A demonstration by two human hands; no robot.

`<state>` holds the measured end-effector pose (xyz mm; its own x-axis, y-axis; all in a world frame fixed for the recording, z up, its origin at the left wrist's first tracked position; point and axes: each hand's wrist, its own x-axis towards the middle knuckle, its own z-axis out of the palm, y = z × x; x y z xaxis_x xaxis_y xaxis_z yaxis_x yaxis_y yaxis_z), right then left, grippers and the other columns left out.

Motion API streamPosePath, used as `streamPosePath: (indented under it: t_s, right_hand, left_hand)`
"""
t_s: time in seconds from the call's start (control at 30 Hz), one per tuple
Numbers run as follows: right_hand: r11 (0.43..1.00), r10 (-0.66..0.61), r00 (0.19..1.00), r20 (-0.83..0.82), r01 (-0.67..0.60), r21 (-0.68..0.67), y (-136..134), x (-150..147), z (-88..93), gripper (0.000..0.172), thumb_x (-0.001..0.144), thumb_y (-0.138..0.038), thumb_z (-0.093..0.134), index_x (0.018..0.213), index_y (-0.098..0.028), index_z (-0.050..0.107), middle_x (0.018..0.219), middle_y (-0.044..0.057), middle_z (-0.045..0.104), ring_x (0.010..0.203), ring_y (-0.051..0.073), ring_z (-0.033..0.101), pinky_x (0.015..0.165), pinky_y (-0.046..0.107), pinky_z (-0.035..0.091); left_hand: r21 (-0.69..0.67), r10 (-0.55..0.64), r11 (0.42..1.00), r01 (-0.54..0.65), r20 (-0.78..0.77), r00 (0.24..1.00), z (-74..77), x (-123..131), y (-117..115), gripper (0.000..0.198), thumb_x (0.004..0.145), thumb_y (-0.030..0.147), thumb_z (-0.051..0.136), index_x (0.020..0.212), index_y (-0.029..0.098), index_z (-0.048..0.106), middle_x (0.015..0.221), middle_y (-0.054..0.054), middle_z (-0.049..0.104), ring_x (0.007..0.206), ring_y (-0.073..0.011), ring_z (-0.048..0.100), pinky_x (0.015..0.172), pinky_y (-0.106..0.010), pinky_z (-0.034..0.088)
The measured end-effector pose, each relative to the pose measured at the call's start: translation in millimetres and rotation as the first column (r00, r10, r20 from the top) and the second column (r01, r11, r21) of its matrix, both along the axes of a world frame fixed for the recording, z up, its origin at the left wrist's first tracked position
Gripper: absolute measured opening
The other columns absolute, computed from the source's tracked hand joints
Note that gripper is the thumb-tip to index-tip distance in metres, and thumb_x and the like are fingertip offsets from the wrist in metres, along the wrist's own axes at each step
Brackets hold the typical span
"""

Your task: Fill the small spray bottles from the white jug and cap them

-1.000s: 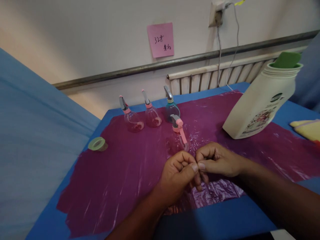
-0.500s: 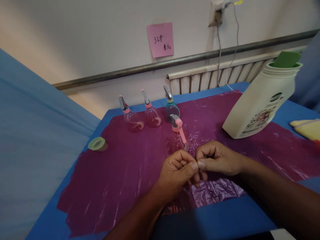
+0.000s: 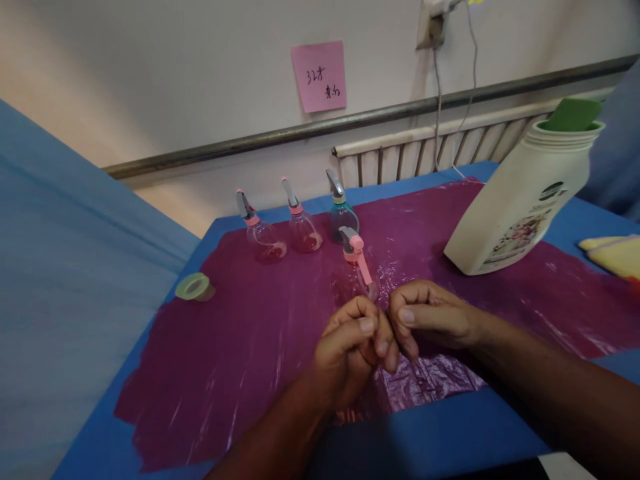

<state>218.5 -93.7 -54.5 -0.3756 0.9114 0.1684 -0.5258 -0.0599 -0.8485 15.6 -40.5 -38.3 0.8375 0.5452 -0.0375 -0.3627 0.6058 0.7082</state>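
My left hand (image 3: 350,343) is closed, its thumb lying along the curled index finger. Close beside its fingertips, my right hand (image 3: 433,317) is also curled, thumb over the bent fingers. Whatever either hand holds, if anything, is hidden or too small to make out. Just behind my hands is a clear spray bottle (image 3: 353,270) with a pink and grey trigger head. Farther back stand two more spray bottles with pink collars, one on the left (image 3: 265,240) and one in the middle (image 3: 304,232), and a teal spray bottle (image 3: 344,217).
A purple plastic sheet (image 3: 240,333) covers much of the blue table (image 3: 450,430). On the left sits a small pale green cup (image 3: 195,287). A big cream jug (image 3: 523,200) with a green piece in its mouth stands right, near a yellow cloth (image 3: 615,257). Behind runs a wall rail (image 3: 280,137).
My fingertips were pinched together between the two hands. Now the hands have parted slightly, and my left hand has turned, with its fingers more curled. The bottles have stayed put.
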Motion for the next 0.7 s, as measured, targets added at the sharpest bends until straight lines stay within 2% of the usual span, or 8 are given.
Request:
streamPosePath:
  t_s: [0.2,0.4,0.7]
  right_hand:
    - [0.998,-0.044,0.989,-0.141,0.038,-0.04,2.9,-0.6,0.9,0.026,0.107,-0.036,0.074,0.09,-0.015,0.079,0.076,0.007,0.081,0.073,0.016,0.077,0.075,0.027,0.062]
    - [0.998,-0.032,0.978,-0.206,0.02,-0.061,2.6,-0.2,1.9,0.024,0.106,-0.034,0.074,0.09,-0.016,0.08,0.078,0.007,0.08,0.071,0.016,0.077,0.073,0.027,0.062]
    - [0.998,-0.03,0.976,-0.215,0.016,-0.068,2.5,0.5,2.3,0.023,0.106,-0.032,0.073,0.091,-0.016,0.08,0.079,0.007,0.08,0.071,0.016,0.077,0.072,0.027,0.061]
  left_hand:
    - [-0.112,0.0,0.994,0.008,0.072,0.997,10.2,-2.0,4.0,0.017,0.089,0.026,0.081,0.091,0.02,0.065,0.076,0.002,0.063,0.067,-0.0141,0.068,0.069,-0.027,0.053]
    - [-0.131,-0.007,0.991,0.021,0.105,0.994,13.2,-2.8,1.5,0.019,0.082,0.012,0.078,0.093,0.02,0.065,0.082,0.002,0.063,0.07,-0.0136,0.066,0.07,-0.028,0.053]
    - [-0.118,-0.007,0.993,0.02,0.112,0.994,13.0,-2.5,2.4,0.024,0.077,0.008,0.073,0.094,0.021,0.063,0.083,0.002,0.061,0.07,-0.0129,0.064,0.07,-0.028,0.053]
